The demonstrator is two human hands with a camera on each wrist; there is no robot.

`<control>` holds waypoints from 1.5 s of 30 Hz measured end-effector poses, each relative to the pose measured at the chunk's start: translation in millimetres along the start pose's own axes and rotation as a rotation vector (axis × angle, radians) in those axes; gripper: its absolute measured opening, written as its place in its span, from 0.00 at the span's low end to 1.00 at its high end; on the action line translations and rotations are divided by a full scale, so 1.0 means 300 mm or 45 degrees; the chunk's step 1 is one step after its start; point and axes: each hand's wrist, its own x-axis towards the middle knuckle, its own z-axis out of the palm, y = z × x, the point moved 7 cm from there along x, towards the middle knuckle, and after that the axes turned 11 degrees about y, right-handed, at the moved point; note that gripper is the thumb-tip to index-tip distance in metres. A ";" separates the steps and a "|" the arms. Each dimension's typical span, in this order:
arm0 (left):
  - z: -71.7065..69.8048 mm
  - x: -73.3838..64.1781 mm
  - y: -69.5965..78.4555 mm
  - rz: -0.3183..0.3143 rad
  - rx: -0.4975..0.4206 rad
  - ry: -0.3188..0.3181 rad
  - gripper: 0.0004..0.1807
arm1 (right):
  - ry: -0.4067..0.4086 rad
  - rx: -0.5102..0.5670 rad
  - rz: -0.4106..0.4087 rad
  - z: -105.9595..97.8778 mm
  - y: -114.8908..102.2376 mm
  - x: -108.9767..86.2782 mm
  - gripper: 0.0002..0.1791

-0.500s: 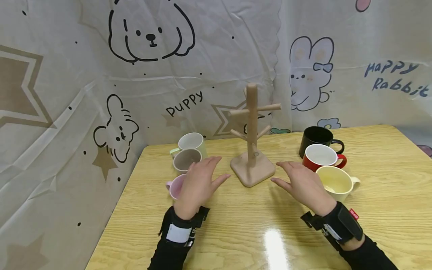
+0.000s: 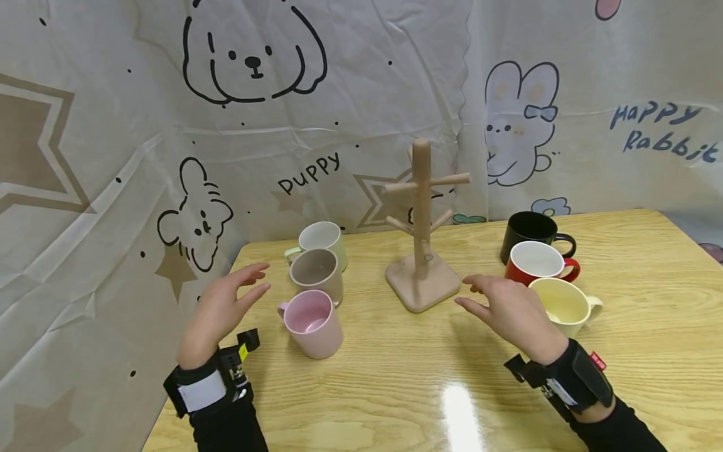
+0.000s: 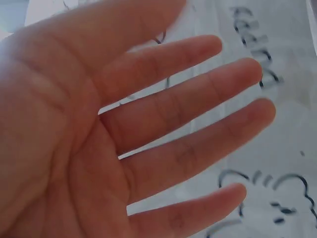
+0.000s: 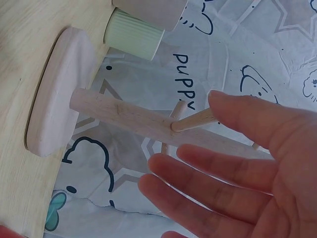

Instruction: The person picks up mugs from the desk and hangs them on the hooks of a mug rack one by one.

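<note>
My left hand [image 2: 219, 311] hovers over the table's left edge, to the left of a pink mug [image 2: 314, 326]. Its fingers spread loosely with nothing between them, as the left wrist view also shows. A wooden mug tree [image 2: 422, 220] with bare pegs stands at the middle of the table. To the right of its base is my right hand [image 2: 515, 311], holding nothing, its fingers extended toward the stand. A yellow mug [image 2: 565, 304] sits just beyond the right hand, partly hidden by it. In the right wrist view the stand's post [image 4: 124, 114] appears behind the relaxed fingers.
Behind the pink mug stand a grey-brown mug [image 2: 316, 270] and a pale green mug [image 2: 322, 237]. On the right, a red mug [image 2: 522, 270] and a black mug [image 2: 516, 233] line up behind the yellow one. A printed cloth [image 2: 361, 113] hangs along the back and left of the table.
My left hand has moved left, away from in front of the pink mug, which now shows fully. The right hand has barely shifted; its fingers bend slightly more. The mugs and stand have not moved.
</note>
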 end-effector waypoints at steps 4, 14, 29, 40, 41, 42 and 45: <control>0.029 -0.004 -0.077 0.011 -0.007 -0.101 0.21 | -0.001 -0.001 -0.007 0.002 -0.002 -0.004 0.21; 0.235 0.039 -0.153 0.034 -0.152 -0.422 0.16 | 0.031 -0.011 -0.040 0.010 -0.006 -0.003 0.19; 0.198 0.041 0.022 0.216 -0.014 -0.291 0.03 | -0.055 -0.005 0.001 0.027 0.000 -0.005 0.19; 0.194 0.027 0.134 0.350 -0.203 -0.297 0.02 | -0.083 0.016 0.013 0.038 0.004 -0.008 0.19; 0.193 0.028 0.141 0.377 -0.184 -0.277 0.02 | -0.085 0.015 0.015 0.040 0.005 -0.008 0.19; 0.191 0.028 0.148 0.408 -0.163 -0.248 0.02 | -0.085 0.015 0.017 0.041 0.005 -0.008 0.19; 0.181 0.028 0.171 0.468 -0.076 -0.149 0.02 | -0.083 0.011 0.021 0.040 0.006 -0.008 0.19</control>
